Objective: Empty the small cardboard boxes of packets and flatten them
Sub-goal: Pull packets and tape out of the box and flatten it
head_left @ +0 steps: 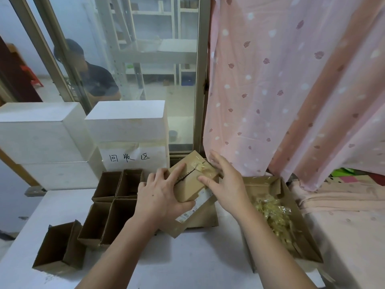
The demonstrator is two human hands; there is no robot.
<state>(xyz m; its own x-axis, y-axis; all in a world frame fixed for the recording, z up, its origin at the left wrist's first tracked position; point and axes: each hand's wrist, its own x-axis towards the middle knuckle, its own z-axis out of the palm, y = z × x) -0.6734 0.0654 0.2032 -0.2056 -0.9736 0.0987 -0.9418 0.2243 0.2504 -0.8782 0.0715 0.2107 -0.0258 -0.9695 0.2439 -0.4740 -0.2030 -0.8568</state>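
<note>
Frame ctr, taped cardboard box point(192, 184) gripped by left hand point(160, 197), right hand point(226, 184) w/ fingers spread flat on its top, empty boxes point(110, 205) lower left on desk point(187, 257), packets point(275, 220) in tray point(300, 226) at right.

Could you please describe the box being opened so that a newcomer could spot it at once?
Find the pink curtain; at its foot, both hands meet on a small cardboard box. Unlike the open, empty boxes to its left, it is closed, with torn clear tape on top.

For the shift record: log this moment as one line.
left hand: grips small taped box | right hand: fingers on box top | packets: in tray, right | empty boxes: left
</note>
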